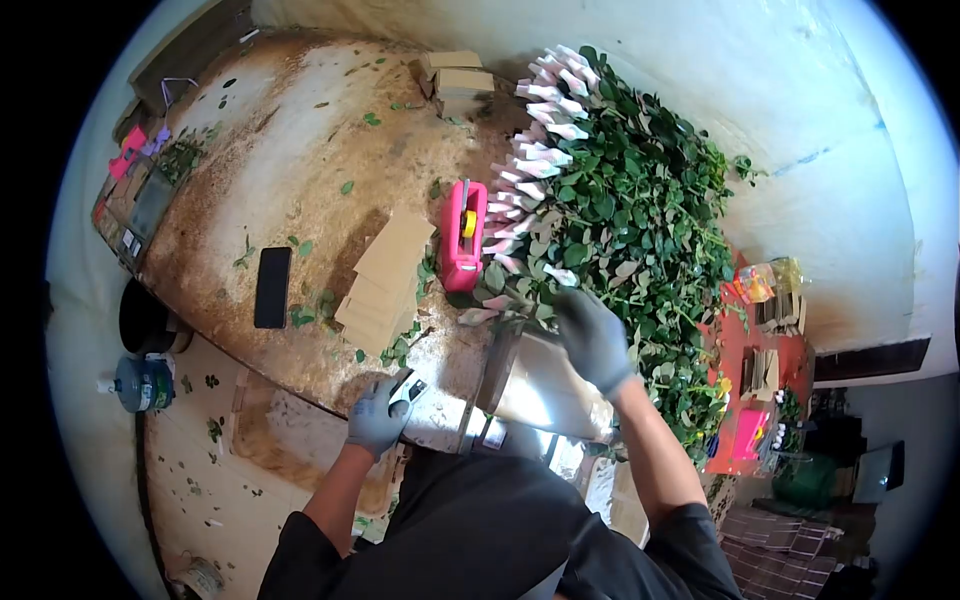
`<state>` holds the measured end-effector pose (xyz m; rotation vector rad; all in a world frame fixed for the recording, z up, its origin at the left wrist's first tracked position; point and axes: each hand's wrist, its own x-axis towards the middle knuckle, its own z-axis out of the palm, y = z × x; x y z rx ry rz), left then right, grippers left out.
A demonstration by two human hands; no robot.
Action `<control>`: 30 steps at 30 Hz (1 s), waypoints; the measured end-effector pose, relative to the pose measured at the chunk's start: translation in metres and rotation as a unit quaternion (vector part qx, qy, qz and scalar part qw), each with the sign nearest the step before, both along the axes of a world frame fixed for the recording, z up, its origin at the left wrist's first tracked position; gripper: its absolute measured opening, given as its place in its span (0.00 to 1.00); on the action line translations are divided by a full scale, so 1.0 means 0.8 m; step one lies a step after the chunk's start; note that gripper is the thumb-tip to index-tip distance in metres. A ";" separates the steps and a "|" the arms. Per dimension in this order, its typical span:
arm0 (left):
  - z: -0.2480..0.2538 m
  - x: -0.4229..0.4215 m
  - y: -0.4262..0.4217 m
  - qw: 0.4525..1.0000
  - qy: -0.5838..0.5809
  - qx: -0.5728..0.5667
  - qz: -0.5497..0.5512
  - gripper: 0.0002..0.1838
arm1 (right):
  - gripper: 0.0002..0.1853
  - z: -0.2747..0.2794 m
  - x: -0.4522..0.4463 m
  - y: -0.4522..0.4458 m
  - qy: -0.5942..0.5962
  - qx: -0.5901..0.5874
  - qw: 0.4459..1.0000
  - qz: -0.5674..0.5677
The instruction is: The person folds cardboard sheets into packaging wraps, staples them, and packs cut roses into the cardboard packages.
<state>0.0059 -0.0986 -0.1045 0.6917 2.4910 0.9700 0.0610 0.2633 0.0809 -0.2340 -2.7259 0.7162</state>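
Note:
My left hand (pixel 377 415), in a grey glove, is closed around a small black-and-white tool (pixel 408 390) at the table's front edge. My right hand (pixel 594 341), also gloved, is at the near end of the leafy stems, above a box-like holder (pixel 540 385); its fingertips are hidden among leaves. A wrapped bud (pixel 477 316) lies on leaves just left of that hand. Many buds in pale wraps (pixel 543 152) line the left side of the green stem pile (pixel 640 190). A pink tape dispenser (pixel 463 255) with yellow tape stands beside them.
Flat cardboard pieces (pixel 385 285) and a black phone (pixel 272 288) lie on the stained table (pixel 290 190). More cardboard (pixel 462 85) is stacked at the back. A red table (pixel 730 350) is on the right. A blue water bottle (pixel 145 384) stands at lower left.

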 end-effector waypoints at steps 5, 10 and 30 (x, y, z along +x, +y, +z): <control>0.000 -0.006 -0.013 0.997 0.053 0.012 0.059 0.18 | 0.15 -0.126 -0.159 0.000 -0.129 -0.226 0.963 -0.072; 0.005 -0.016 -0.036 0.994 0.066 -0.016 0.091 0.18 | 0.15 -0.209 -0.234 0.000 -0.312 -0.202 0.911 -0.181; -0.038 -0.021 -0.055 0.964 0.225 0.031 0.138 0.19 | 0.13 -0.162 -0.158 -0.132 -0.286 -0.339 0.896 0.013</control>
